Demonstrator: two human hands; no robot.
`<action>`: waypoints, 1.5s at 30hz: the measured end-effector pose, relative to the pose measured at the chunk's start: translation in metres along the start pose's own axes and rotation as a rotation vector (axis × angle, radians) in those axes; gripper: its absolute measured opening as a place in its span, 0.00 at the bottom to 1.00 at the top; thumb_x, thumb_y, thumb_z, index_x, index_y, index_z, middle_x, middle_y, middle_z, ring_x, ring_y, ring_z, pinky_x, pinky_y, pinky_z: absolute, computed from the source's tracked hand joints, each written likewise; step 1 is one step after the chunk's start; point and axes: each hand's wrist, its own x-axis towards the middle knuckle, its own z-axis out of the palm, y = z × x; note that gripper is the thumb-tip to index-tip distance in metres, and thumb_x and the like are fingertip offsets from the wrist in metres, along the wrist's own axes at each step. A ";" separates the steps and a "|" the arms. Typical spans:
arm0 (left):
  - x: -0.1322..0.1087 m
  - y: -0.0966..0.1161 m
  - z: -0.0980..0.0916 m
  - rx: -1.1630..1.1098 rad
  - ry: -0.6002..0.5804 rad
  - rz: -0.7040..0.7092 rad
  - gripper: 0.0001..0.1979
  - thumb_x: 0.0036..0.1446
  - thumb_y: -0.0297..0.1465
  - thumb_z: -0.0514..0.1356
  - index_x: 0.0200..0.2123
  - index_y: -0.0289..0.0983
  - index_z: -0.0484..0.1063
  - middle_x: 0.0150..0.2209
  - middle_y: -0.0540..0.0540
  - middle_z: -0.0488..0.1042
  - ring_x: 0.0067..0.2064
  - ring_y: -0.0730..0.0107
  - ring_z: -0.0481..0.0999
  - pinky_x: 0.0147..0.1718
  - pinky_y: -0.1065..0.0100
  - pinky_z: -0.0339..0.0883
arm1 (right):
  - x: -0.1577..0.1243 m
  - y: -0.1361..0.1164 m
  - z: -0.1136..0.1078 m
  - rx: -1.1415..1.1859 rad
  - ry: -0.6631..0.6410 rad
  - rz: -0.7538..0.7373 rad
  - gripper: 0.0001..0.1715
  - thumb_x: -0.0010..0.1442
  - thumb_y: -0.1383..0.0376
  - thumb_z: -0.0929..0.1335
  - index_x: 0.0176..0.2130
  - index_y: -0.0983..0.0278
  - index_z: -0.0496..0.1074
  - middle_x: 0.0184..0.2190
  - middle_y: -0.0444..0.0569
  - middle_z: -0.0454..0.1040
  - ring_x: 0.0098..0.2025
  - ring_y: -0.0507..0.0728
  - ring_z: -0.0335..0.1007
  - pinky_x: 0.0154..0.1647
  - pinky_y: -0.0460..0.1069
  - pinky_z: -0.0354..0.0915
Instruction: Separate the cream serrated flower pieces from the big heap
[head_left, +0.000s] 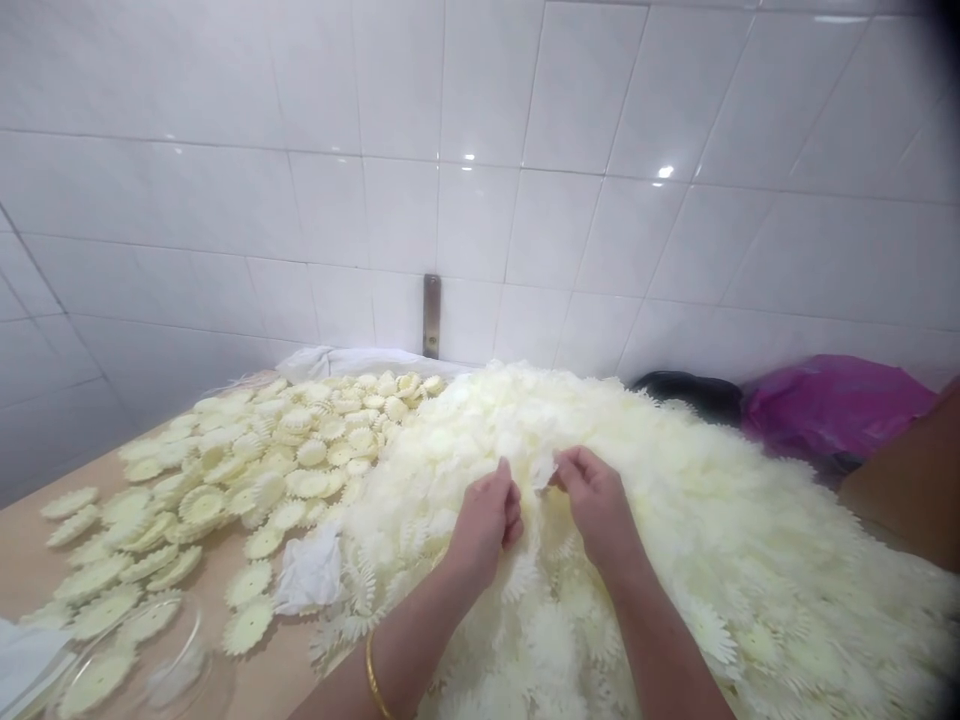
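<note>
A large heap of pale cream, thin, frilled flower-like pieces spreads in front of me. Over its middle, my right hand pinches a thin whitish petal-like piece between thumb and forefinger. Just to the left, my left hand is closed, thumb pressed against the curled forefinger; what it holds, if anything, is hidden. A gold bangle circles my left wrist. Stacks of thicker scalloped cream discs, several with a small centre hole, lie on the table left of the heap.
A crumpled white cloth or tissue lies beside the heap. A clear round container and white sheets are at the front left of the tan table. Black and purple bags sit at the back right, against the tiled wall.
</note>
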 end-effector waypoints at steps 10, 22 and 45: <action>-0.015 0.015 0.006 0.127 -0.150 0.220 0.17 0.47 0.36 0.60 0.41 0.37 0.67 0.35 0.45 0.69 0.34 0.72 0.70 0.26 0.73 0.63 | -0.013 -0.022 0.005 0.112 -0.015 -0.028 0.15 0.56 0.58 0.62 0.22 0.64 0.61 0.18 0.40 0.62 0.23 0.50 0.58 0.26 0.44 0.57; -0.011 0.011 0.006 0.032 -0.172 -0.031 0.10 0.46 0.35 0.59 0.29 0.35 0.63 0.18 0.50 0.68 0.17 0.77 0.65 0.15 0.75 0.54 | 0.000 -0.008 -0.013 -0.230 0.221 -0.063 0.10 0.53 0.59 0.63 0.32 0.64 0.65 0.26 0.46 0.68 0.29 0.54 0.64 0.32 0.48 0.59; -0.003 -0.004 0.002 0.122 -0.034 0.038 0.24 0.46 0.53 0.52 0.19 0.38 0.54 0.13 0.57 0.49 0.12 0.82 0.49 0.11 0.75 0.39 | -0.007 -0.020 -0.005 0.047 -0.334 -0.019 0.16 0.54 0.55 0.62 0.26 0.65 0.68 0.24 0.45 0.69 0.30 0.53 0.64 0.31 0.46 0.58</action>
